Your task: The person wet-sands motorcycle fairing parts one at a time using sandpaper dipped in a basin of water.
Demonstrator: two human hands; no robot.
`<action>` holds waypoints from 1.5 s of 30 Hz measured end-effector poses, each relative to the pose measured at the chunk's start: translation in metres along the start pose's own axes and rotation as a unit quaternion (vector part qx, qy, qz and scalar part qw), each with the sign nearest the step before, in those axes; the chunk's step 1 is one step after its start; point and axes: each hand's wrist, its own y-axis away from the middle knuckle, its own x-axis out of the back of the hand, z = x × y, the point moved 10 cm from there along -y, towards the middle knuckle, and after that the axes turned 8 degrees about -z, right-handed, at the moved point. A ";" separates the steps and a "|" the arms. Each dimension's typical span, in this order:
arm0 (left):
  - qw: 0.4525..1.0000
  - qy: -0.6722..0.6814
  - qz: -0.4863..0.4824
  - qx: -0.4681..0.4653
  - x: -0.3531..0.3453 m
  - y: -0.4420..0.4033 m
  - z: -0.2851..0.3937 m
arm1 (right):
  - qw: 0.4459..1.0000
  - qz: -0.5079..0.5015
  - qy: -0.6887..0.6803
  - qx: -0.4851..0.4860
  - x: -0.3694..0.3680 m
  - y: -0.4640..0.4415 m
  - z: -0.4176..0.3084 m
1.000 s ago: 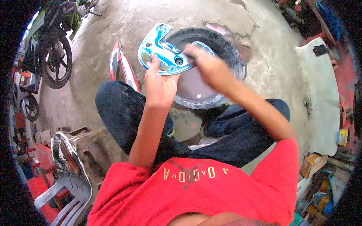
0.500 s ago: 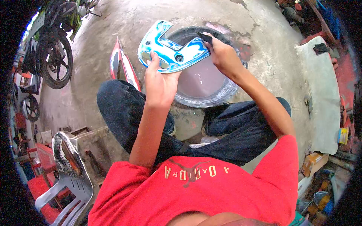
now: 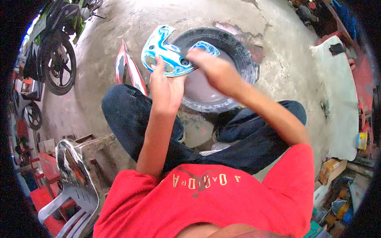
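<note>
My left hand [image 3: 163,85] grips the near edge of a motorcycle fairing panel [image 3: 158,49], thumb on top and fingers underneath. The panel is curved, with blue and white swirled patches and a dark-ringed hole, and it is held above the rim of a black basin [image 3: 246,79]. Across the panel's right arm lies my right hand [image 3: 216,71], blurred by motion, its fingers bent down against the surface. The dark sandpaper pinched there a moment ago is hidden under the fingers now. Greyish, cloudy water [image 3: 204,87] fills the basin.
A red and white pointed panel [image 3: 133,71] lies on the concrete floor by my left knee. Motorcycles [image 3: 57,59] stand at the far left, a grey plastic chair [image 3: 77,178] at lower left. To the right lies a long pale board [image 3: 337,103].
My right hand has slid left along the panel from its right tip towards the hole. The panel and my left hand have shifted slightly left.
</note>
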 end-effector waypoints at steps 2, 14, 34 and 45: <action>1.000 0.001 -0.008 0.002 -0.007 0.005 0.000 | 0.994 0.002 -0.034 -0.100 0.002 0.001 0.032; 0.999 -0.024 -0.038 -0.013 -0.008 0.001 0.002 | 0.999 0.002 0.018 0.039 0.001 -0.001 -0.024; 1.000 0.002 -0.015 0.014 -0.008 0.002 0.005 | 0.886 0.156 -0.260 -0.349 0.032 0.033 0.165; 0.999 0.028 -0.021 0.039 -0.002 0.000 -0.005 | 0.999 0.014 0.028 -0.009 0.025 -0.006 0.011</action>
